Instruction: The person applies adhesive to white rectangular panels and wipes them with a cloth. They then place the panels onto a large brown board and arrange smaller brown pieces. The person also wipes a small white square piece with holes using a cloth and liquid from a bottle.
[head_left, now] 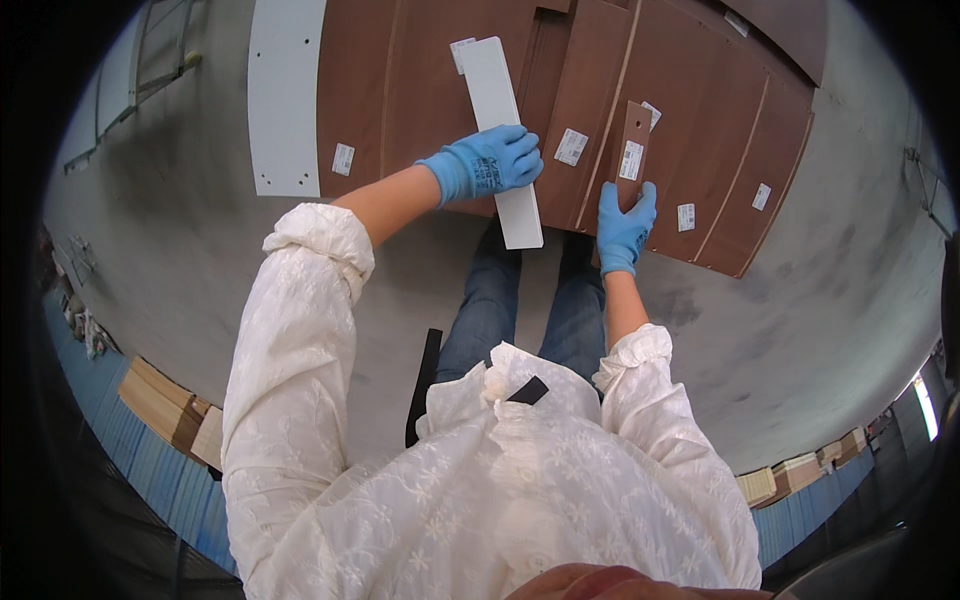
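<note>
Blue-gloved hands: left (pixel 487 163) grips white board (pixel 503 130), right (pixel 625 226) seemingly clasps brown strip (pixel 632 150).

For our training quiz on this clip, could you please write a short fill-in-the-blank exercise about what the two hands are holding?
1. Both hands wear ____ gloves.
2. The left hand grips a long, narrow ____ strip.
3. The right hand holds a small brown piece that bears a white ____.
4. Both pieces are held over a stack of large ____ panels lying on the grey floor.

Missing words: blue; white; label; brown
</note>
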{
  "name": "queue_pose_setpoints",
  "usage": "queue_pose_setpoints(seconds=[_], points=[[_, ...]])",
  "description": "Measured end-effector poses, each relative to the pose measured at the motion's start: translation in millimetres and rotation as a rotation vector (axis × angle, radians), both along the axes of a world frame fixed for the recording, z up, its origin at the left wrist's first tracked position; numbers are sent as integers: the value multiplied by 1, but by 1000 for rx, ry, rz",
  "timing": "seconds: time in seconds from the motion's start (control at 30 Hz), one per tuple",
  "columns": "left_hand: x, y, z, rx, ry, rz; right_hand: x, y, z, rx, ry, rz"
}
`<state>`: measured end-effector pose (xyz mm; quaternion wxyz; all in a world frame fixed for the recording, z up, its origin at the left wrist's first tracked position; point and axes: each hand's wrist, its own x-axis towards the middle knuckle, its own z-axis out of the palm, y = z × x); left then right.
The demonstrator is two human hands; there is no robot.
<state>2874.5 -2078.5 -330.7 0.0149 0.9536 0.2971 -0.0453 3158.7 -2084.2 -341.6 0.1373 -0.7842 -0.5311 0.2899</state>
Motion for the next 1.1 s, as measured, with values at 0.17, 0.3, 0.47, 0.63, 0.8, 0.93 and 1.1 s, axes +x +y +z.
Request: queue_pose_setpoints(seconds=[0.17, 0.3, 0.47, 0.63, 0.8, 0.93, 1.1], points=[[16, 29, -21, -4, -26, -151, 15, -5, -2, -47, 89, -77], [19, 44, -31, 5, 32, -223, 27, -8, -4, -102, 98, -123], [17, 57, -40, -12, 82, -258, 38, -11, -11, -63, 126, -161], [17, 68, -47, -49, 111, -247, 43, -12, -14, -73, 166, -171], [14, 52, -34, -34, 50, -75, 45, -13, -14, -89, 134, -156], [13, 7, -10, -139, -5, 239, 46, -12, -17, -39, 151, -148], [30, -38, -6, -347, 66, 489, 46, -13, -19, -45, 151, -136]])
